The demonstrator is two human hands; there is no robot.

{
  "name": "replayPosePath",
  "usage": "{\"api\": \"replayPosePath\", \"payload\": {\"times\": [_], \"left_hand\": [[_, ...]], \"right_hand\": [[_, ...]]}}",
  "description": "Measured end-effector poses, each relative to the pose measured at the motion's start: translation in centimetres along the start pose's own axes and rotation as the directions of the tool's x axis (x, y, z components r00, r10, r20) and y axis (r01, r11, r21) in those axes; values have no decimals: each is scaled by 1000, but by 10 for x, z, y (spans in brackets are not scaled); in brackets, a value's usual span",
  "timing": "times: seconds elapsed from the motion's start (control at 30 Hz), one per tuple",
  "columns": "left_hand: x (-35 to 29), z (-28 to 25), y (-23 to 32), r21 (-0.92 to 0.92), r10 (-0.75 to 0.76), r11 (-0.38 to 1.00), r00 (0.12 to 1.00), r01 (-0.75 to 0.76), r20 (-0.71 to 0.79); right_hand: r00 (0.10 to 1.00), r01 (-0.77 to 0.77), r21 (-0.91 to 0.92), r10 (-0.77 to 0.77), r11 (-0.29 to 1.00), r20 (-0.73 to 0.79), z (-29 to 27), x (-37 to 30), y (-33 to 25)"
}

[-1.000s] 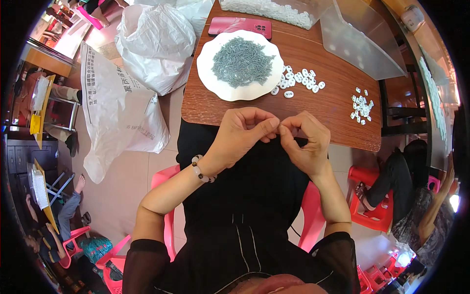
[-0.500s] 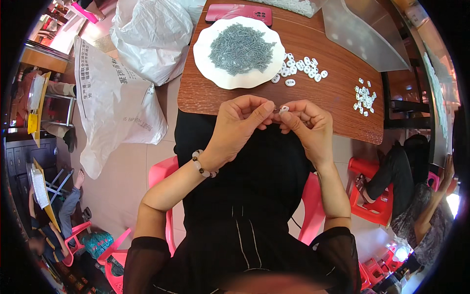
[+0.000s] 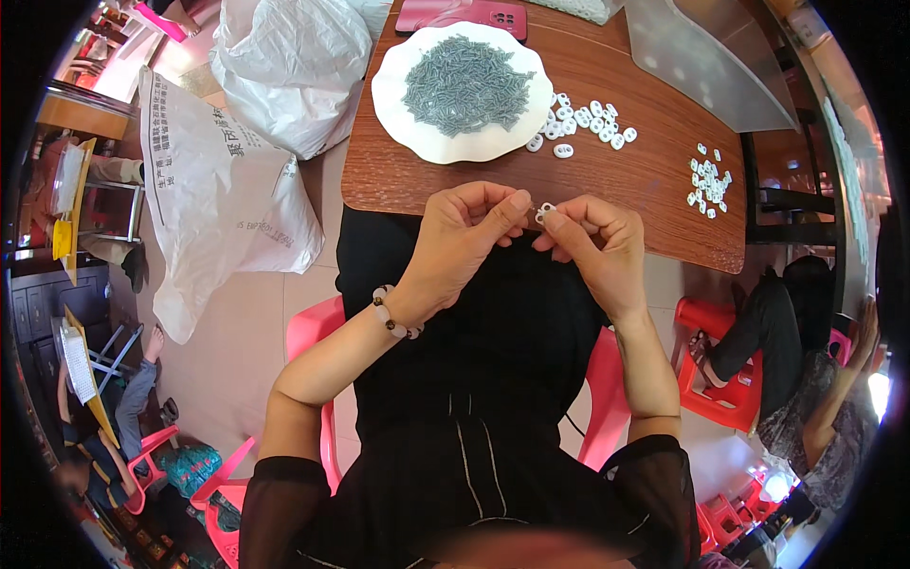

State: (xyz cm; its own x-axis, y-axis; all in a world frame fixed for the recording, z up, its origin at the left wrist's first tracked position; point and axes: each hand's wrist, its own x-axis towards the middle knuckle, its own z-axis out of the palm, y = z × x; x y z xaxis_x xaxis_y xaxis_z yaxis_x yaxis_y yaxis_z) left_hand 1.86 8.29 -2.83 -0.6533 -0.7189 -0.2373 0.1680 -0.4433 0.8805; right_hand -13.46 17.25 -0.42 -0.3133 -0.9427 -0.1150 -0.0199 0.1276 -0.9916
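My right hand [image 3: 597, 237] pinches a small white plastic piece with holes [image 3: 544, 212] between thumb and forefinger, just above my lap at the table's front edge. Close beside it on the left, my left hand [image 3: 474, 228] has thumb and forefinger pressed together; whatever they hold is too small to make out. Beyond my hands stands a white scalloped plate [image 3: 403, 140] heaped with small grey-blue screws or pins [image 3: 466, 85]. To its right lies a loose group of white oval two-holed pieces [image 3: 597, 121]. Another pile of small white pieces [image 3: 708, 185] is at the table's right side.
A pink phone [image 3: 450, 13] lies behind the plate on the brown wooden table [image 3: 427, 190]. A translucent bin [image 3: 706, 71] stands at the back right. White woven sacks [image 3: 227, 180] sit on the floor at left. Other people sit on both sides, one near a red stool [image 3: 720, 403].
The white piece in my right hand has turned and shows more of its holes. My fingertips have drawn slightly apart. The view has shifted a little.
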Motion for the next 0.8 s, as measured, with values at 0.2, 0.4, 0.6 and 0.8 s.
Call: {"api": "replayPosePath", "payload": {"times": [0.2, 0.4, 0.6, 0.8], "left_hand": [[0, 0, -1, -1, 9, 1000, 1000, -9, 8], [0, 1, -1, 13, 9, 1000, 1000, -9, 7], [-1, 1, -2, 55, 36, 998, 999, -36, -4], [0, 0, -5, 90, 79, 993, 997, -78, -8]], "right_hand": [[999, 37, -108, -37, 993, 5, -1, 0, 2], [999, 48, -147, -48, 988, 5, -1, 0, 1], [998, 59, -134, -61, 989, -12, 1, 0, 6], [995, 85, -114, -90, 990, -37, 5, 0, 9]]}}
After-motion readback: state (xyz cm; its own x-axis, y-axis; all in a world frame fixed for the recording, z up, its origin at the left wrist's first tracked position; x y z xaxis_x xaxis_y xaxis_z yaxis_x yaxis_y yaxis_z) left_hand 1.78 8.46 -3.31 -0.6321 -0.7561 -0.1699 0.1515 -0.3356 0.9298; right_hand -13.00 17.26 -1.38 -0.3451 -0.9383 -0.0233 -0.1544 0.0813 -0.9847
